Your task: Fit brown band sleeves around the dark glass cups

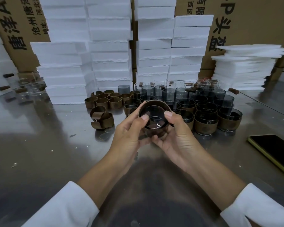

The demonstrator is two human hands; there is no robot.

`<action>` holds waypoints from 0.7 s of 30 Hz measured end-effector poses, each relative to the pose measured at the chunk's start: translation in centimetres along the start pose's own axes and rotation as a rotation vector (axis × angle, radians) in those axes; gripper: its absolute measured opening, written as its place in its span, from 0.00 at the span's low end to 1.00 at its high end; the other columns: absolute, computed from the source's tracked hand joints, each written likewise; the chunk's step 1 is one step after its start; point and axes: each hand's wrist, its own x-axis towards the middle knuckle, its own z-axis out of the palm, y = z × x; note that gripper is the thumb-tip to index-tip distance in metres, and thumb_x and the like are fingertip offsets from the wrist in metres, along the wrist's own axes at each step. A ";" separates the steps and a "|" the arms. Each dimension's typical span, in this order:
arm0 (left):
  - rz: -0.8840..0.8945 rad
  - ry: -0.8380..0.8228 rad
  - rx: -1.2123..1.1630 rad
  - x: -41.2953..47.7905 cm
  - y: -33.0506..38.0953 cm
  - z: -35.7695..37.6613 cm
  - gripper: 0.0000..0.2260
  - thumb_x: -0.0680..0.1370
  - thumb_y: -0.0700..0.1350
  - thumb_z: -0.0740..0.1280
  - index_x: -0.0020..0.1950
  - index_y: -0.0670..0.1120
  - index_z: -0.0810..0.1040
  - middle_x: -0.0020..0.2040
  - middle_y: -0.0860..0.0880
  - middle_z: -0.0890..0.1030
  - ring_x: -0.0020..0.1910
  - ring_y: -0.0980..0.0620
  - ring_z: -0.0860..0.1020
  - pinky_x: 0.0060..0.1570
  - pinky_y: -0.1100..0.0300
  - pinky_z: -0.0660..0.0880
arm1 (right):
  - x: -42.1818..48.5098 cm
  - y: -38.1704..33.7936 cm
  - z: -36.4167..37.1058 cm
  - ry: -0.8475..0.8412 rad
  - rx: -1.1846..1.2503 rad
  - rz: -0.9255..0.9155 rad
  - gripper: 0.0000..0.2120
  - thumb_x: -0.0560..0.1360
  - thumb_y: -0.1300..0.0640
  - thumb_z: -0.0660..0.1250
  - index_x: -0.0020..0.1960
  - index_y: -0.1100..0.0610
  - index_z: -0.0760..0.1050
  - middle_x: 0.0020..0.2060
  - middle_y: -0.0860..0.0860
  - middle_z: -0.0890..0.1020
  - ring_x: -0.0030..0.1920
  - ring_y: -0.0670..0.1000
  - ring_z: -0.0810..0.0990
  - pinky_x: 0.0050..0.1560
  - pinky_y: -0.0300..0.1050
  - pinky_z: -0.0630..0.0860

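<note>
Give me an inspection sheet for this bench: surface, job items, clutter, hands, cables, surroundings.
Surface: steel table, reflective, with scattered white crumbs.
Job's things: dark glass cup held, brown band sleeve around it; loose sleeves on the left; sleeved cups on the right; bare dark cups behind.
Clutter: phone near the right edge; clear glasses at far left.
Hands: left hand and right hand both grip the cup, thumbs at its rim.
Cables: nothing seen.
Surroundings: foam blocks, foam sheets and cardboard boxes stacked behind.
</note>
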 end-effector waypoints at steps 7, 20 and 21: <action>-0.013 -0.023 -0.035 0.0 0.1 -0.1 0.12 0.74 0.48 0.65 0.54 0.53 0.83 0.47 0.50 0.85 0.45 0.53 0.84 0.39 0.59 0.79 | 0.0 -0.2 0.2 0.041 0.011 0.018 0.29 0.62 0.51 0.70 0.62 0.57 0.75 0.45 0.56 0.83 0.37 0.49 0.82 0.28 0.39 0.76; -0.181 -0.020 -0.164 0.4 0.3 -1.5 0.13 0.71 0.46 0.69 0.52 0.42 0.83 0.53 0.41 0.83 0.51 0.48 0.82 0.55 0.53 0.77 | -0.3 0.2 0.2 0.030 -0.137 0.011 0.23 0.63 0.40 0.67 0.48 0.56 0.84 0.48 0.53 0.86 0.49 0.49 0.85 0.45 0.38 0.81; -0.176 -0.030 -0.163 0.5 0.4 -1.6 0.14 0.71 0.46 0.69 0.54 0.41 0.82 0.53 0.41 0.83 0.52 0.48 0.82 0.56 0.53 0.77 | -0.4 0.3 0.2 0.027 -0.192 0.000 0.26 0.65 0.38 0.65 0.53 0.55 0.82 0.50 0.53 0.86 0.51 0.49 0.84 0.46 0.38 0.81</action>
